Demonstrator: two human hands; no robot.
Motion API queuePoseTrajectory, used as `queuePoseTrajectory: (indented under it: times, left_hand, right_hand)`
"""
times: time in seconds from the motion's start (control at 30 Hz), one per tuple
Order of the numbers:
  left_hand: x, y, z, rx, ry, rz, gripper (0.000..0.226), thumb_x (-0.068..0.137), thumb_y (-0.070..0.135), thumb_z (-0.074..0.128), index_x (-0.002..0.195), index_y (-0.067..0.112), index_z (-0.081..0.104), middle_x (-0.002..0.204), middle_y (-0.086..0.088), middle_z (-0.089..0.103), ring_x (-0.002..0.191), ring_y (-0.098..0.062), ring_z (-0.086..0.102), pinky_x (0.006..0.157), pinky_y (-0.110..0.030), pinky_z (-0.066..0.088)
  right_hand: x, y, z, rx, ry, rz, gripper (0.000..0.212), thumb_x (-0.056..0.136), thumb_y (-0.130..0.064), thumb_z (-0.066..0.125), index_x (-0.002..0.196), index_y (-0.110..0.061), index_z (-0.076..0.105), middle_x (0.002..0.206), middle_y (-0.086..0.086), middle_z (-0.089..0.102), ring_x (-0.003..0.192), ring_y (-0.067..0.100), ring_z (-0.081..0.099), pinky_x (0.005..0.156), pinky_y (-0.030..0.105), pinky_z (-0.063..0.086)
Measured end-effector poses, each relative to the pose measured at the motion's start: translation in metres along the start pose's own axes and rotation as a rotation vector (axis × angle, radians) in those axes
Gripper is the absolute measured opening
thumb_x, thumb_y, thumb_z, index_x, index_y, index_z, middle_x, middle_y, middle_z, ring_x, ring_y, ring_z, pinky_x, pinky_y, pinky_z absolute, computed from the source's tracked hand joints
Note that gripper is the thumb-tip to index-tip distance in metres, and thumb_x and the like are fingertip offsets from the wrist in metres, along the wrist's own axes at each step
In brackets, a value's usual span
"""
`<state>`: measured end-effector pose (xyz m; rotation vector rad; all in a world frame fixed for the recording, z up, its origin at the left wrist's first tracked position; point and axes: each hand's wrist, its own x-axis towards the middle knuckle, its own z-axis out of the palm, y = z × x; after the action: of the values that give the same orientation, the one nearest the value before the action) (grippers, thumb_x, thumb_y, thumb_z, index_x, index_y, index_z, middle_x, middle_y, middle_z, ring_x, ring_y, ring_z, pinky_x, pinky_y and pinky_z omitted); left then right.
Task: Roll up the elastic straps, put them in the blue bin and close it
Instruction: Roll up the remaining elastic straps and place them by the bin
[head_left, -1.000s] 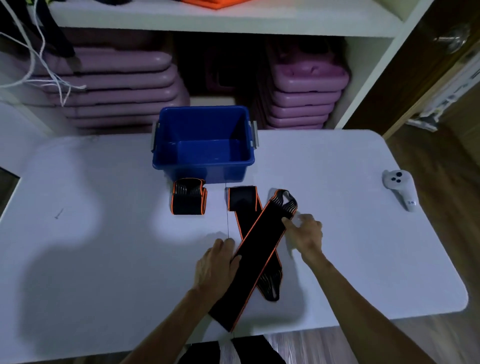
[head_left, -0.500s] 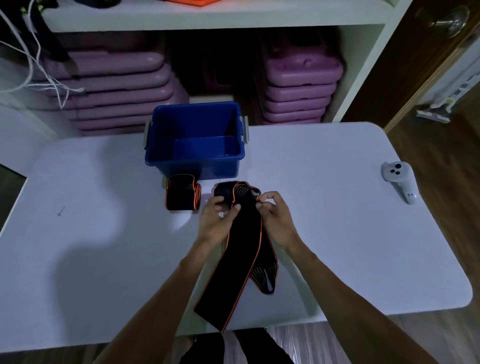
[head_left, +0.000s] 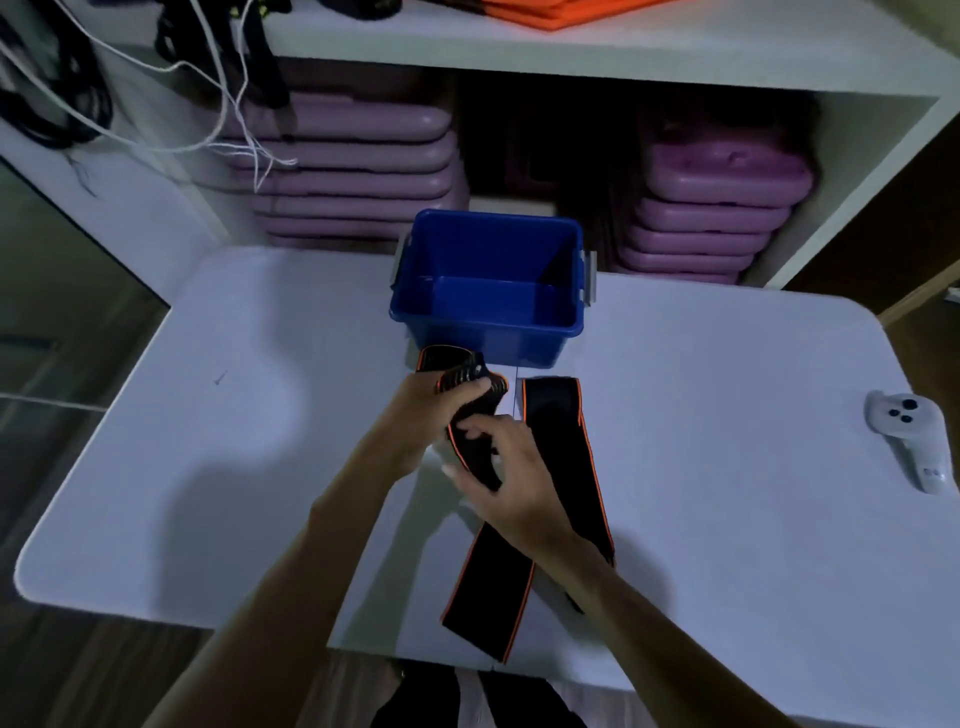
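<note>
Both hands grip one elastic strap (head_left: 488, 582): left hand (head_left: 426, 415) closed on its far end, right hand (head_left: 511, 470) pinching beside it, near the open blue bin (head_left: 488, 312) on the table (head_left: 727, 415).

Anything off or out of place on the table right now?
Nothing damaged or spilled. The blue bin stands open with nothing visible inside and no lid in view. Both hands grip one strap; its tail hangs past the table's near edge. A white controller near the right edge is unrelated.
</note>
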<state>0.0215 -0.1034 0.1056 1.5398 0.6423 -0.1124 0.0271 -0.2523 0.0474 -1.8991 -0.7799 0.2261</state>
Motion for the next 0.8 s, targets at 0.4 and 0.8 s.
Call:
queuePoseTrajectory:
  times: [0.4,0.8]
  left_hand:
    - [-0.008,-0.064,-0.132,-0.735,0.177,-0.199,0.015,0.085,0.015,0.059,0.071,0.016,0.055,0.072,-0.002,0.054,0.060,-0.013,0.061,0.057,-0.022,0.053]
    - [0.066,-0.111,-0.202,0.033,0.674,-0.067,0.011,0.081,0.019,0.071,0.076,0.021,0.061,0.083,-0.016,0.066,0.066,-0.024,0.061,0.060,-0.031,0.055]
  right_hand:
    - [-0.020,0.017,0.027,0.101,-0.306,0.269,0.087,0.074,-0.017,0.070,0.136,-0.059,0.025,0.123,-0.013,0.045,0.121,0.002,0.044,0.104,0.035,0.044]
    - [0.001,0.005,0.039,-0.494,-0.545,0.046,0.088,0.081,-0.060,0.061,0.152,-0.035,0.016,0.077,-0.003,0.061,0.076,0.018,0.060,0.094,0.039,0.042]
